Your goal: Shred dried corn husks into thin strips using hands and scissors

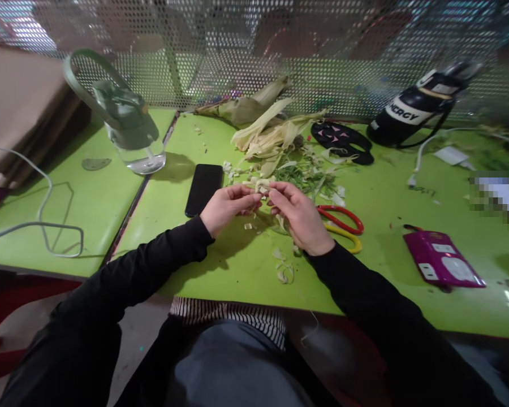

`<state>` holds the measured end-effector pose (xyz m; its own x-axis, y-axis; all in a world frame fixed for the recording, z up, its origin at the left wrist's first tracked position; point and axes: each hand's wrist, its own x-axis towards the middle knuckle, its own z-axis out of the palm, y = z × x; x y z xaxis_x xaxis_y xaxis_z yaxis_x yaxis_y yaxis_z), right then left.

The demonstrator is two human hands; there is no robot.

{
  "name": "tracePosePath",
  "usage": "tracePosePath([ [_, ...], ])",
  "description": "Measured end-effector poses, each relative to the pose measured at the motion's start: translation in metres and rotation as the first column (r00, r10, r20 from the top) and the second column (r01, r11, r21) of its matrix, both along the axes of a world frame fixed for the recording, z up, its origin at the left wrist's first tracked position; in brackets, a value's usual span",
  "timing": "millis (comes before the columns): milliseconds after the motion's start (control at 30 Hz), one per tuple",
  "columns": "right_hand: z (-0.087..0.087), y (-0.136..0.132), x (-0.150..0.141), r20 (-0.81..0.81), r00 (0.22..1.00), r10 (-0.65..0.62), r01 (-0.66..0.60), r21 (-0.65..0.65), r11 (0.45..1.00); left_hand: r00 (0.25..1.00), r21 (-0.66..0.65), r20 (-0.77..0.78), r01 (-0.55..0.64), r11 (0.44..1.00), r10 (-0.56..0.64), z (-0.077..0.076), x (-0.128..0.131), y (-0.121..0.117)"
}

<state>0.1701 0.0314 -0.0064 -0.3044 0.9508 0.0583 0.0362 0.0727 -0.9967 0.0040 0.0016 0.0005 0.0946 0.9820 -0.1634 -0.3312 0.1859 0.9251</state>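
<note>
Between the fingertips of both hands is a small pale piece of corn husk [258,183], bunched or folded in the middle. My left hand [233,206] pinches its left side, and my right hand [299,215] pinches its right side. Fingers partly cover the piece. Just beyond lie loose dried corn husks [275,135] and a heap of green shreds [307,178]. Scissors with red and yellow handles [343,217] rest beside my right wrist, their blades hidden. A black phone [203,189] lies flat to the left of my left hand. Husk scraps [283,265] are scattered nearer me.
A green-lidded water bottle [133,127] stands at left, near cardboard [21,107] and a grey cable [51,209]. At right are a black bottle [415,107], a black item with pink marks [341,141], a white cable [419,158] and a purple power socket [443,260]. A perforated metal screen [322,73] backs the green table [220,277].
</note>
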Motion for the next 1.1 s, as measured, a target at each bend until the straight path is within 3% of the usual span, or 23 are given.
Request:
tracePosePath([
  [233,0.007,0.013,-0.001,-0.059,0.989,-0.137,0.142,0.097,0.985,0.999,-0.044,0.022,-0.04,0.998,0.041,0.006,0.008,0.006],
  [533,0.016,0.021,0.0,0.11,0.99,-0.093,0.063,0.248,0.967,1.0,-0.019,0.008,0.018,1.0,-0.018,0.005,0.008,0.011],
  [767,0.015,0.018,0.002,0.047,0.998,-0.041,0.033,0.163,0.986,0.998,0.0,-0.022,0.058,0.998,-0.058,0.003,0.006,0.01],
  [967,0.015,0.018,0.003,0.036,0.997,0.068,-0.072,0.12,0.99,0.998,0.074,-0.018,-0.057,0.996,0.059,0.008,0.005,0.011],
  [1100,0.012,0.019,0.005,-0.014,0.997,0.079,-0.079,0.042,0.996,0.997,0.067,-0.02,-0.067,0.996,0.068,0.006,0.005,0.012],
])
